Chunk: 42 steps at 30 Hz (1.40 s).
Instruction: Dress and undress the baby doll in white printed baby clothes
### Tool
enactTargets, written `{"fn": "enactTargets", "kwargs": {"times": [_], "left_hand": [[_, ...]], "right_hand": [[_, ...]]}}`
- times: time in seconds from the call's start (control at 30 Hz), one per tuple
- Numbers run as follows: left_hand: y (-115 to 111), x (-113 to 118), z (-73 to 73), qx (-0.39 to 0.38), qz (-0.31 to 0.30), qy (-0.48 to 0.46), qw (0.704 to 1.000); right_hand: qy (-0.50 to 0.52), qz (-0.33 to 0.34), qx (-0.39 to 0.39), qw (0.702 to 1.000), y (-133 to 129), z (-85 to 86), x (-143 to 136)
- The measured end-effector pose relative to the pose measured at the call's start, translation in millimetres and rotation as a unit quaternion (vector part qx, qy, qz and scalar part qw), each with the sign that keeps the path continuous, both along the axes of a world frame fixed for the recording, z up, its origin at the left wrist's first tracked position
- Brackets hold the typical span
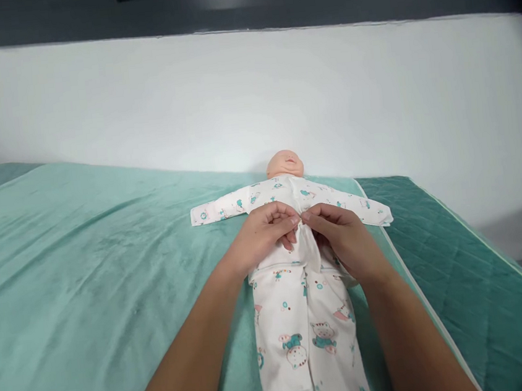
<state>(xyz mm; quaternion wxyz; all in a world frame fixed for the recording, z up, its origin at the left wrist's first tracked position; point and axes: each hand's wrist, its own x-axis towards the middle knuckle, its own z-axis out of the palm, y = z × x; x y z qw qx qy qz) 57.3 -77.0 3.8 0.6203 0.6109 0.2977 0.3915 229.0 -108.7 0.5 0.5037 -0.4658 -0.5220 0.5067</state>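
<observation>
The patterned white shirt point(280, 188) is on a doll point(285, 165) lying on its back, arms spread and head toward the wall. The person's left hand point(271, 227) and right hand point(334, 228) meet over the middle of the shirt's front, each with thumb and finger pinched narrow on its edge; the exact spot between the fingertips is too small to make out. Matching pants point(284, 324) cover the legs. Beneath is a light green blanket point(125, 278), beside it a darker quilted mat point(466, 286), and behind them a white wall point(241, 98).
</observation>
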Motion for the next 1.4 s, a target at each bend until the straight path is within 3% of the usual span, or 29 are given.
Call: {"fn": "enactTargets", "kwargs": {"times": [0.9, 1.4], "left_hand": [[-4.0, 5.7, 1.3, 0.029, 0.045, 0.044, 0.998], [-5.1, 7.0, -6.7, 0.051, 0.089, 0.066, 0.992]], "right_hand": [[0.042, -0.030, 0.006, 0.999, 2.0, -0.4, -2.9], [0.055, -0.026, 0.002, 0.998, 1.4, 0.1, -4.2]]}}
